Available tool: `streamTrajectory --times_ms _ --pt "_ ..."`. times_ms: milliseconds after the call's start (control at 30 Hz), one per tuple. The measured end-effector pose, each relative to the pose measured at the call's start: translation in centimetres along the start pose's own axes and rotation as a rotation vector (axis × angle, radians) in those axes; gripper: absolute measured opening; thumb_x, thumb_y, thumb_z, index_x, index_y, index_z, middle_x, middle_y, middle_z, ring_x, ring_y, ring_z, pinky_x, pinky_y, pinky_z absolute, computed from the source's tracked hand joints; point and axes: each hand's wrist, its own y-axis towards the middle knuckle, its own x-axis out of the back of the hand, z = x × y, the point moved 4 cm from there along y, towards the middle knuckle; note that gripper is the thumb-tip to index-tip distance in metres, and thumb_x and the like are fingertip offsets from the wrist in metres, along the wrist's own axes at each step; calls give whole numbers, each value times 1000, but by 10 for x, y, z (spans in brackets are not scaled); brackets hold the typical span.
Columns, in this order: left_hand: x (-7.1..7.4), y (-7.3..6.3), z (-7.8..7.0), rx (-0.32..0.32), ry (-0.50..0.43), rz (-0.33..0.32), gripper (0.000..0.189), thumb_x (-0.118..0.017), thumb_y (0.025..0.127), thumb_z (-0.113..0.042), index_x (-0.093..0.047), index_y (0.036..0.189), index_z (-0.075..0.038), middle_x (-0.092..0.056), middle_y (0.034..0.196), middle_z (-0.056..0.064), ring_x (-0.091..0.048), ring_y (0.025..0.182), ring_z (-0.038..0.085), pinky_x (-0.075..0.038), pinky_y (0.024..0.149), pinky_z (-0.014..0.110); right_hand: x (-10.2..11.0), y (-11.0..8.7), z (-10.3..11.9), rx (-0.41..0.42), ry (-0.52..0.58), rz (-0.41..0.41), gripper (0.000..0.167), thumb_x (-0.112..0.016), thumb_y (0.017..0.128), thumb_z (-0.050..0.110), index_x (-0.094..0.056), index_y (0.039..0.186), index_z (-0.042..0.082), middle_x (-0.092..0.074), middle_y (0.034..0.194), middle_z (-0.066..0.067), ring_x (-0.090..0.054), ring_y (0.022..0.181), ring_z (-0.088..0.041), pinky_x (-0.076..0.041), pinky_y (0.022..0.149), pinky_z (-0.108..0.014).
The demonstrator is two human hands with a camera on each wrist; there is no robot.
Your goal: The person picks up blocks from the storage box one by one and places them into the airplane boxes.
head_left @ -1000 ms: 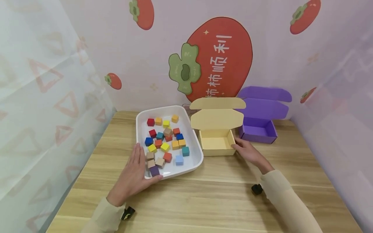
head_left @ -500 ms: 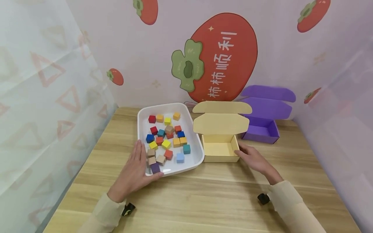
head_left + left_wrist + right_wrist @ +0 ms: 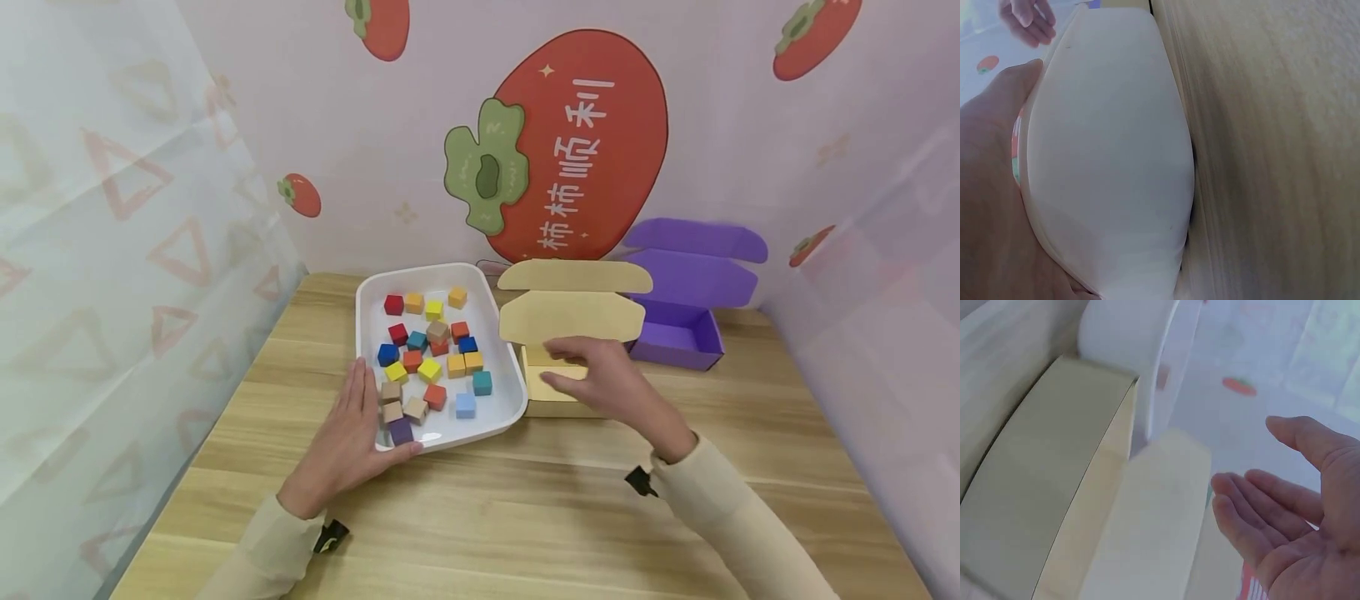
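Observation:
My left hand [image 3: 341, 442] rests along the near left corner of a white tray [image 3: 480, 427], fingers straight on the left rim and thumb along the front rim. Inside the tray lie several small coloured cubes, among them a light blue cube [image 3: 465, 406], a purple cube [image 3: 401, 431] and a teal cube [image 3: 482, 383]. My right hand [image 3: 611, 387] hovers over an open yellow box [image 3: 558, 408], holding nothing, thumb and fingers apart. In the right wrist view its relaxed fingers [image 3: 1241, 531] show beside the yellow box [image 3: 1041, 462]. The left wrist view shows the tray's outer wall [image 3: 1110, 150].
A purple box [image 3: 675, 346] with its lid raised stands behind and right of the yellow one. The yellow box's lid [image 3: 573, 317] stands up at the back. Beneath everything is a wooden table [image 3: 487, 525], with a persimmon-printed curtain [image 3: 360, 150] behind it.
My right hand has let go of the yellow box's right side and moved left over the box. The yellow box has shifted slightly nearer. My left hand stays on the tray.

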Motion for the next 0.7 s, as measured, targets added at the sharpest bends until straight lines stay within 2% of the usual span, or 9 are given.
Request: streamTrajectory --times_ms 100,200,300,400,500,633,700 --pt "1 0 1 0 -3 -3 137 -58 82 -89 -8 167 6 2 178 24 -2 165 45 -28 125 65 -21 19 13 19 2 104 40 -86 90 20 -76 126 4 -79 121 -15 -77 108 -32 -64 96 -47" --pt "0 -1 1 0 -7 -1 137 -57 82 -89 -8 167 5 3 178 23 -2 165 45 -27 126 65 -43 36 19 -13 -17 216 45 -86 90 22 -74 129 3 -78 123 -15 -77 109 -30 -63 97 -46" --pt "-2 -1 0 -5 -14 4 137 -57 81 -90 -8 167 5 2 178 24 -3 165 46 -27 126 66 -60 48 22 -58 -40 287 47 -86 90 20 -73 130 -1 -78 123 -18 -76 109 -31 -64 96 -44" --pt "-3 -1 0 -4 -13 7 137 -57 81 -90 -8 167 6 2 178 24 -4 165 46 -27 126 65 -74 57 23 -102 -70 313 46 -88 88 18 -74 127 -3 -78 119 -19 -75 104 -31 -64 94 -41" --pt "-4 -1 1 1 -6 5 136 -57 82 -89 -9 167 6 2 178 24 -5 165 46 -28 126 65 -87 65 24 -142 -95 319 43 -88 88 15 -75 124 -5 -78 114 -19 -71 93 -27 -64 87 -38" --pt "-2 -1 0 5 -1 0 136 -59 82 -88 -10 166 6 1 178 24 -5 165 46 -28 126 65 -103 72 25 -166 -143 310 34 -87 88 11 -76 113 -9 -76 100 -18 -59 77 -21 -54 70 -30" --pt "-2 -1 0 4 0 -3 136 -59 82 -88 -10 166 6 1 178 25 -5 165 46 -28 126 65 -110 73 24 -197 -158 309 30 -86 88 10 -75 109 -9 -73 93 -15 -56 75 -20 -50 68 -28"
